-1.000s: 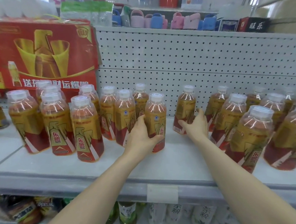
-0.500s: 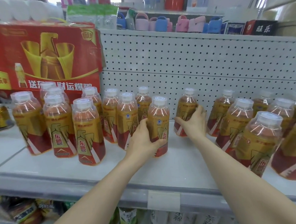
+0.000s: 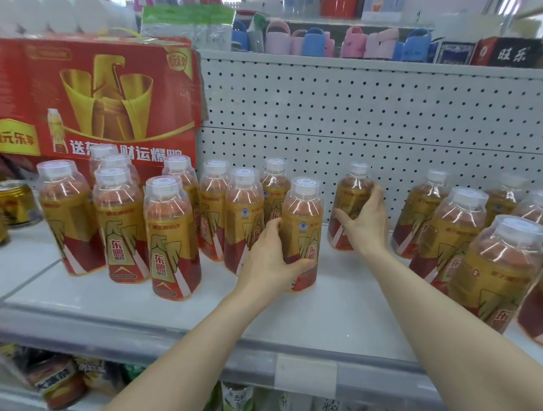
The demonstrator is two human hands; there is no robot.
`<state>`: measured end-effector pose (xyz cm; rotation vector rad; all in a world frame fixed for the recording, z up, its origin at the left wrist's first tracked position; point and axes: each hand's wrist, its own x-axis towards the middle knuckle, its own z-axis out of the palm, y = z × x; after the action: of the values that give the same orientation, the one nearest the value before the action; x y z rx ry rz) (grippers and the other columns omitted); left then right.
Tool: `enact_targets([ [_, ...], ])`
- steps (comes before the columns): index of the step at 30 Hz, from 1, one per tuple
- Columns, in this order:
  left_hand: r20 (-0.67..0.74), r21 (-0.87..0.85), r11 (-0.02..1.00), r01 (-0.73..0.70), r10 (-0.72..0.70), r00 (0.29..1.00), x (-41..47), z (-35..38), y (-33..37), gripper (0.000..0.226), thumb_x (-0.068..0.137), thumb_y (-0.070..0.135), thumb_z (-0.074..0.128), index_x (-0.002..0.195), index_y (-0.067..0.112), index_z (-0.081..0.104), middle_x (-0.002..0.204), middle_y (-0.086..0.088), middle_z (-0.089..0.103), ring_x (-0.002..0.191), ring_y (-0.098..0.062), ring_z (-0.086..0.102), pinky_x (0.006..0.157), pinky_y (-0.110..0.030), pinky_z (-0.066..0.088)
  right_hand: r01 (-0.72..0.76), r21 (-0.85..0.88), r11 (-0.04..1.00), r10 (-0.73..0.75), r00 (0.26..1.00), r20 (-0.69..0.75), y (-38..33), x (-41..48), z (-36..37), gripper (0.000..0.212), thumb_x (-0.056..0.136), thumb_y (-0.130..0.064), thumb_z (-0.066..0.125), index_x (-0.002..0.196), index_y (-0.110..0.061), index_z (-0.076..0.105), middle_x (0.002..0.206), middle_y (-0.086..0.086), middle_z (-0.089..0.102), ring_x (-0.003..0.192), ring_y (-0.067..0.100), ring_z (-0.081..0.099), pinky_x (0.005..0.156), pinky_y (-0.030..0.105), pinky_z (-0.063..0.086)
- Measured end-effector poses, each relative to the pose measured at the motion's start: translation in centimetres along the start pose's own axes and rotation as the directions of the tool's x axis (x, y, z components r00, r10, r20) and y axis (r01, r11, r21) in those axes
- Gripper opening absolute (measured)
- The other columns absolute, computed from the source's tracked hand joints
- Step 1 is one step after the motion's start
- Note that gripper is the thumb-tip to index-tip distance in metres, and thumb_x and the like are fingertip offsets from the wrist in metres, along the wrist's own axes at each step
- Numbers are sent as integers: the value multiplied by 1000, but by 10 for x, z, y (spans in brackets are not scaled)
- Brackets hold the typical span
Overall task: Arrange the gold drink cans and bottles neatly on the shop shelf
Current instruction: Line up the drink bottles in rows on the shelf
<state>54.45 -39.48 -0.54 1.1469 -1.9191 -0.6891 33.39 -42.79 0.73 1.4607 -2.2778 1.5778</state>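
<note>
A moment ago my right hand (image 3: 365, 223) sat low by the foot of the back bottle (image 3: 349, 194). Now it has climbed up. My fingers wrap round the bottle's right side and my thumb presses its left side, so I have a real hold on it. My left hand (image 3: 272, 259) has not let go of the front bottle (image 3: 303, 222). My fingers curl round its left side and my thumb lies across its low red part. Both bottles stand up straight on the white shelf (image 3: 206, 304). I think this means I am ready to slide them into line.

The back bottle stands alone, close to the wall with holes (image 3: 354, 121), with a gap on each side. The front bottle is just beside the big bunch of bottles (image 3: 173, 236) on my left. More bottles (image 3: 456, 225) wait on my right, apart from my right hand. The gold cans (image 3: 12, 202) are far over on the left, below the red box (image 3: 82, 96), and I am not touching them.

I guess the back bottle should go left to join the bunch. I must push gently so nothing tips.
</note>
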Motion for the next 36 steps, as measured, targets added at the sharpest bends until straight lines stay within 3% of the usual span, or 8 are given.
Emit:
enact_targets([
  [4, 11, -24, 999, -47, 48, 999, -3, -1, -3, 73, 75, 39, 81, 134, 28, 40, 130, 12, 56, 120, -10, 53, 91, -24, 42, -9, -45, 999, 11, 999, 37, -1, -6, -10, 86, 86, -30, 75, 152, -16, 21, 146, 11, 42, 133, 32, 46, 106, 49, 42],
  [7, -8, 48, 996, -78, 78, 997, -9, -5, -8, 77, 79, 39, 79, 143, 23, 39, 137, 7, 53, 125, -13, 51, 100, -29, 43, 88, 7, 996, -87, 991, -100, -18, -30, -24, 75, 96, -30, 62, 155, -19, 17, 154, 5, 33, 140, 23, 37, 113, 45, 36],
  [9, -120, 77, 989, -122, 131, 984, -14, -14, -14, 62, 82, 34, 76, 137, 22, 49, 130, 6, 54, 118, -14, 55, 100, -37, 48, 186, 98, 978, -165, 968, -187, -35, -50, -31, 59, 98, -34, 56, 149, -22, 29, 138, -1, 43, 125, 17, 49, 105, 45, 45],
  [13, -379, 157, 946, -285, 324, 867, -23, -31, -25, 43, 84, 16, 73, 124, 17, 56, 122, 1, 48, 115, -17, 49, 103, -32, 42, 209, 237, 949, -220, 975, 22, -60, -91, -20, 59, 92, -56, 57, 141, -30, 36, 127, -6, 54, 111, 8, 58, 95, 43, 52],
  [16, -417, 160, 967, -197, 247, 875, -25, -32, -26, 68, 82, 13, 74, 140, 12, 40, 139, -9, 36, 129, -23, 37, 111, -32, 32, 166, 150, 975, -194, 963, 190, -68, -110, -7, 89, 80, -54, 71, 150, -33, 20, 135, -8, 55, 120, 11, 55, 101, 35, 46],
  [21, -259, -31, 999, 15, -22, 966, -17, -31, -30, 97, 86, 19, 72, 155, 13, 3, 158, -12, 13, 147, -29, 12, 120, -43, 15, 138, 68, 988, -148, 972, 180, -67, -110, -12, 90, 78, -41, 75, 148, -26, 21, 126, -4, 60, 114, 19, 57, 97, 44, 49],
  [31, -239, 98, 986, 134, -107, 965, 3, -44, -24, 85, 80, 42, 77, 143, 9, 30, 137, -13, 33, 128, -33, 35, 108, -44, 33, 0, -156, 988, -15, 996, -93, -34, -92, -44, 89, 78, -43, 80, 145, -21, 25, 131, 5, 57, 115, 29, 59, 89, 42, 49],
  [36, -173, 26, 992, 120, -114, 978, 5, -40, -19, 78, 83, 35, 75, 141, 10, 30, 137, -11, 45, 125, -32, 48, 103, -45, 41, 49, -140, 989, -56, 997, -44, -33, -84, -55, 95, 82, -40, 74, 154, -25, 12, 151, 4, 39, 128, 27, 50, 91, 36, 41],
])
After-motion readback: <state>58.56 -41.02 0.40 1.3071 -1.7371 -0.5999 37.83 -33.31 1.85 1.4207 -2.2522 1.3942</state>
